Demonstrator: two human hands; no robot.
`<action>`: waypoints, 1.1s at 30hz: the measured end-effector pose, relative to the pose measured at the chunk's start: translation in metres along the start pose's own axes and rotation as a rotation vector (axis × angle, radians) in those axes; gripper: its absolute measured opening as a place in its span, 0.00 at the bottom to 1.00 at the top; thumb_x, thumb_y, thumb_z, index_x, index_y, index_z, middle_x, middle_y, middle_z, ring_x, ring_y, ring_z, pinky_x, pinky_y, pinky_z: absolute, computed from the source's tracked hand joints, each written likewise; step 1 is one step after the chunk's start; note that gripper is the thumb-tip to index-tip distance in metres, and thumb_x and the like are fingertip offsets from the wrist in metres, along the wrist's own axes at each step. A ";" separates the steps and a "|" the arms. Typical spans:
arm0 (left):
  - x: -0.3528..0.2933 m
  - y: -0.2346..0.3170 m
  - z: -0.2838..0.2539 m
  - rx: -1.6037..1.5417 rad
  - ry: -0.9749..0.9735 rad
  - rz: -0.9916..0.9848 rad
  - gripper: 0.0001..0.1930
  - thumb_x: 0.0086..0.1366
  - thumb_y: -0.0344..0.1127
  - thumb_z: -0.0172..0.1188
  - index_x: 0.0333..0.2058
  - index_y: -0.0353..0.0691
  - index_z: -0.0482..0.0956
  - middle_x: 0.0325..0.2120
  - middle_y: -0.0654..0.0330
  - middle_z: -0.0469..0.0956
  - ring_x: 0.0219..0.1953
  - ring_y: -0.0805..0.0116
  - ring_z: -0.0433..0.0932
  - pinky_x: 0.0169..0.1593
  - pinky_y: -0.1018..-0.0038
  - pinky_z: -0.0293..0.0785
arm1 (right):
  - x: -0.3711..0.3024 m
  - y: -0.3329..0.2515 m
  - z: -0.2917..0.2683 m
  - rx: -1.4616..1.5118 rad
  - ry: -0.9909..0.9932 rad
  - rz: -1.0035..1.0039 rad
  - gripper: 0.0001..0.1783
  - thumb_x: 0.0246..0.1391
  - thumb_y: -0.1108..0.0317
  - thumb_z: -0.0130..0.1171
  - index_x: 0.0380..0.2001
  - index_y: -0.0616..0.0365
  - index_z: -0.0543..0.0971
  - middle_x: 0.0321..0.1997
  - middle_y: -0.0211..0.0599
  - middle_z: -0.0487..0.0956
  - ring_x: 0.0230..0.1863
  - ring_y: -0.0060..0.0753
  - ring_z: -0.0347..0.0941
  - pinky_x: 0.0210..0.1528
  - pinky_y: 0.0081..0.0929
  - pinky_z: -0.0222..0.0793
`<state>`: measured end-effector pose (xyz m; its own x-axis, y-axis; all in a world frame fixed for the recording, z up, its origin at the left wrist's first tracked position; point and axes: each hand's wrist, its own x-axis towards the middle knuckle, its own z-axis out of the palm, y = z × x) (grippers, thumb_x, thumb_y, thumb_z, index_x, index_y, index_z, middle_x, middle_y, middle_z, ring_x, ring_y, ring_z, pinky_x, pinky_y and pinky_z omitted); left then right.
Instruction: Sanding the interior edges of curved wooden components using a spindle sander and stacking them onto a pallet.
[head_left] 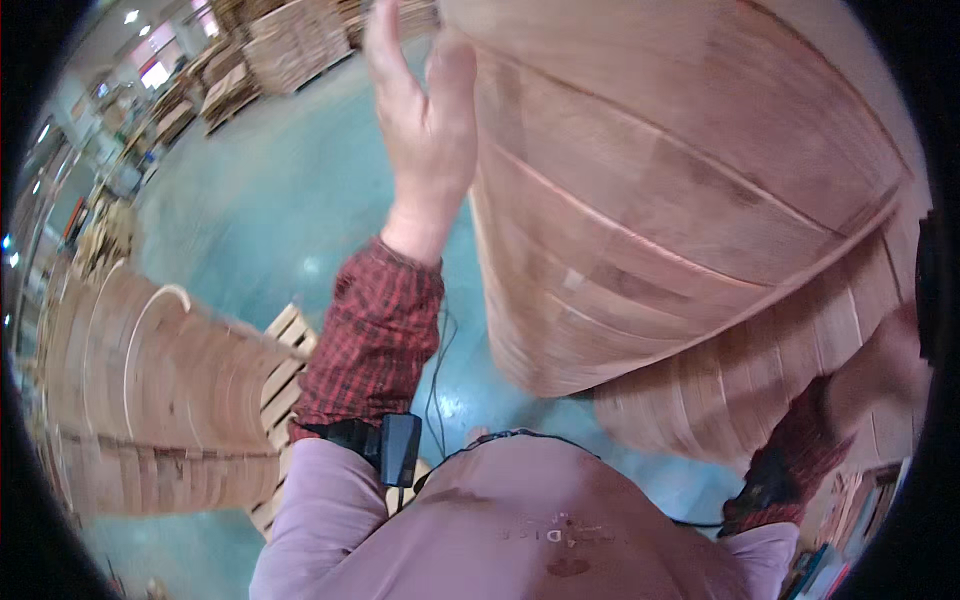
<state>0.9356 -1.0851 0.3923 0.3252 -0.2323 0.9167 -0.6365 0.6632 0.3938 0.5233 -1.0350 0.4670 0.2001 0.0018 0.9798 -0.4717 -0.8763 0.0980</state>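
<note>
A large reddish-brown wooden panel of joined strips (640,200) fills the upper right, slanting above a lower stack of similar boards (720,390). My left hand (428,120) is raised at the panel's left edge, its visible fingers stretched and apart. The hand seems to touch that edge, but blur hides the exact contact. Over at the far right, my right hand (895,365) is beside the boards, partly lost in the dark rim. Its fingers cannot be made out.
At the left, stacked curved-looking wooden boards (180,390) rest by a slatted pallet (285,375). A dark cable (437,370) trails over the green-blue floor (270,210). More wood piles (295,45) stand at the back. Assorted items (835,540) lie at the lower right.
</note>
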 end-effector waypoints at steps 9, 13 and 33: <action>-0.441 0.002 -0.159 0.622 -0.596 -0.922 0.29 0.68 0.44 0.64 0.59 0.29 0.72 0.55 0.37 0.76 0.58 0.38 0.75 0.62 0.54 0.71 | -0.167 -0.051 0.066 0.115 -0.308 0.082 0.12 0.54 0.73 0.54 0.41 0.61 0.81 0.52 0.51 0.81 0.56 0.62 0.77 0.63 0.62 0.71; -0.505 0.081 -0.217 0.662 -0.668 -1.209 0.27 0.68 0.46 0.63 0.56 0.27 0.75 0.51 0.36 0.78 0.56 0.38 0.76 0.59 0.53 0.73 | -0.141 -0.024 0.082 -0.228 -0.123 -0.041 0.19 0.62 0.69 0.54 0.55 0.58 0.78 0.71 0.55 0.66 0.74 0.69 0.58 0.73 0.69 0.56; -0.511 0.045 -0.299 0.632 -0.712 -1.365 0.26 0.67 0.43 0.65 0.56 0.30 0.75 0.53 0.37 0.77 0.55 0.39 0.77 0.58 0.54 0.75 | -0.168 -0.034 0.123 -0.408 -0.045 -0.038 0.28 0.60 0.73 0.56 0.65 0.62 0.72 0.77 0.58 0.59 0.78 0.64 0.54 0.78 0.63 0.46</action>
<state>0.9503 -0.7236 -0.0785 0.5942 -0.7351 -0.3264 -0.3931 -0.6194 0.6796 0.6111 -1.0649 0.2773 0.2568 0.0013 0.9665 -0.7634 -0.6130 0.2036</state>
